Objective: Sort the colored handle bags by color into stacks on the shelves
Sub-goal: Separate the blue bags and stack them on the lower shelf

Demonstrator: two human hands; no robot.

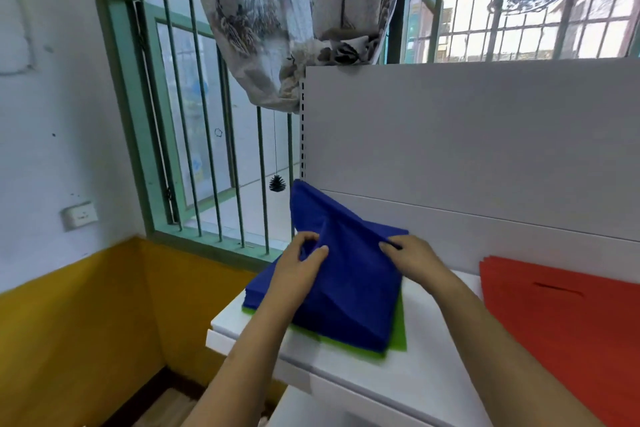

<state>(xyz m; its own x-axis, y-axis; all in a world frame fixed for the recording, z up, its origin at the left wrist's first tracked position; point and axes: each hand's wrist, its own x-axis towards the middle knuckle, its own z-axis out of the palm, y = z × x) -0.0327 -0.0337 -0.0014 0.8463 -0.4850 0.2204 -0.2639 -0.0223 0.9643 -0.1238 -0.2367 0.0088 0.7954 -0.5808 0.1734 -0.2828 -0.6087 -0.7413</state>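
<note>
You are partway through the sort. Your left hand (pixel 299 262) has its fingers and thumb curled into the blue bags (pixel 346 274), bunching the cloth near the middle of the pile, and your right hand (pixel 412 258) pinches the far right edge of the top blue bag, so each grip is closed on blue fabric. The top bag is raised into a peak against the white back panel (pixel 467 135), not yet laid flat.

The blue pile lies at the left end of the white shelf (pixel 433 378), and a green bag (pixel 398 333) shows from under it along the near and right edges, so those two colours are mixed in one stack and still need parting. How many green bags lie beneath is hidden. The red bags (pixel 561 315) already sit as their own flat stack to the right, apart from the blue pile; that colour looks settled. What remains, in my judgement, is smoothing the blue stack and giving the green its own place.
</note>
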